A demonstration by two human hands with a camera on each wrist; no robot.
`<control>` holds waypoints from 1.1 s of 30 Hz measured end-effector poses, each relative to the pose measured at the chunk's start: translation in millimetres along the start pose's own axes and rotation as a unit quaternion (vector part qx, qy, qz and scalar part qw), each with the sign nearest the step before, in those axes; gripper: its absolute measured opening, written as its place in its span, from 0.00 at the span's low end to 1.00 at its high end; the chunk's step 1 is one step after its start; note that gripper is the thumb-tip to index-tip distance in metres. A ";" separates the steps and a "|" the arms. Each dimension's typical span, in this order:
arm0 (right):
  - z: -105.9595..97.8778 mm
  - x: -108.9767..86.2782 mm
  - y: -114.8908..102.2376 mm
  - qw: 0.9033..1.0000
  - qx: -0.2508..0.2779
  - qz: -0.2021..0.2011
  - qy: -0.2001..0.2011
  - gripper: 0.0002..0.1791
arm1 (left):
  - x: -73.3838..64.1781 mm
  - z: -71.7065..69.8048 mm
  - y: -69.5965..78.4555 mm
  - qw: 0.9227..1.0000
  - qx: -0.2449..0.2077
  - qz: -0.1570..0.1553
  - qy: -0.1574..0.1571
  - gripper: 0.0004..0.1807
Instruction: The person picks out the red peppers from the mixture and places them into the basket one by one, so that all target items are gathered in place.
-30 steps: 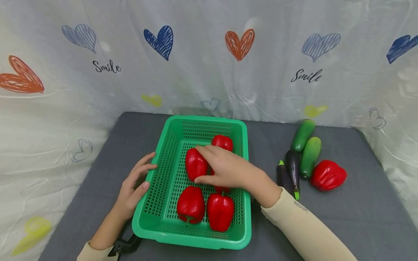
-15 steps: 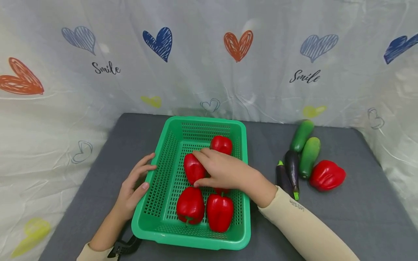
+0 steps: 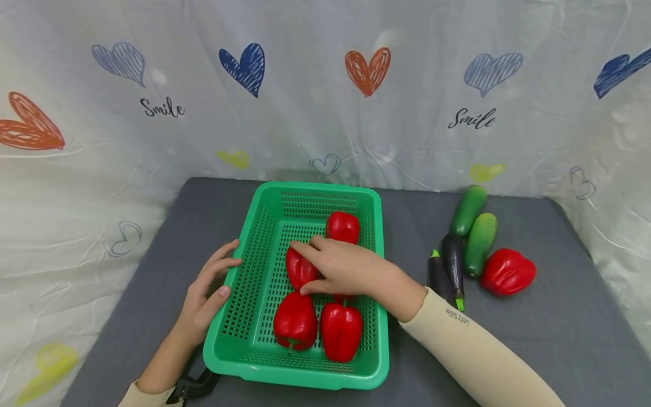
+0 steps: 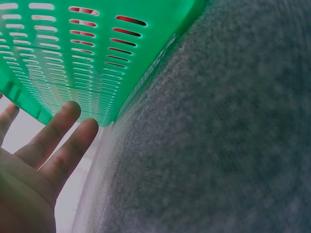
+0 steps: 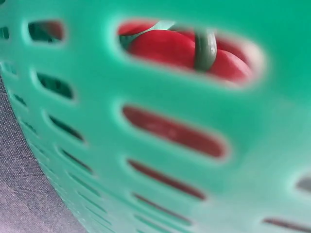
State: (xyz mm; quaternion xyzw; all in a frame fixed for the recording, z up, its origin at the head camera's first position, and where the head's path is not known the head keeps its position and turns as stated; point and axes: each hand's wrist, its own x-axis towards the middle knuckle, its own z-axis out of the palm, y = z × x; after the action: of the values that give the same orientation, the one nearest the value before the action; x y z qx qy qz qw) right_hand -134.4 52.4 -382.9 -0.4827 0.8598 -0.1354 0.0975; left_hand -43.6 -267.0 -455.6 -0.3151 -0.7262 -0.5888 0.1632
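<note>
In the head view, a green plastic basket holds several red bell peppers. My right hand reaches over its right side and holds one bell pepper between thumb and fingers. Just nearer to me lie two more peppers, a left one and a right one. Beyond the hand sits another pepper, and one under the palm is mostly hidden. My left hand rests against the basket's left rim, fingers extended; the left wrist view shows those fingers beside the slotted wall.
Right of the basket, two cucumbers, two eggplants and a red bell pepper lie on the grey cloth. A white curtain printed with hearts hangs behind. Through the basket's slots, the right wrist view shows a pepper stem.
My right hand has brought the held pepper slightly nearer to me and left inside the basket, close to the front-left pepper. The left hand stays at the rim.
</note>
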 end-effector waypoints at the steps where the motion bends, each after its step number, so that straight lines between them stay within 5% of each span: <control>1: 0.5 0.0 0.0 1.000 0.001 0.001 -0.001 0.50 | -0.2 0.1 0.1 1.000 0.000 0.000 0.000 0.22; 33: 5.9 0.0 5.4 0.999 0.019 0.019 0.018 0.45 | -2.8 -1.5 -3.3 1.000 0.002 -0.010 -0.001 0.22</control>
State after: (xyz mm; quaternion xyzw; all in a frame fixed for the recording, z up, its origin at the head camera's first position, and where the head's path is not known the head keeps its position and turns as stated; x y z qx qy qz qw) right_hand -136.9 54.3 -390.2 -0.4617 0.8677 -0.1587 0.0936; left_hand -43.8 -269.6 -459.4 -0.3082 -0.7303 -0.5890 0.1573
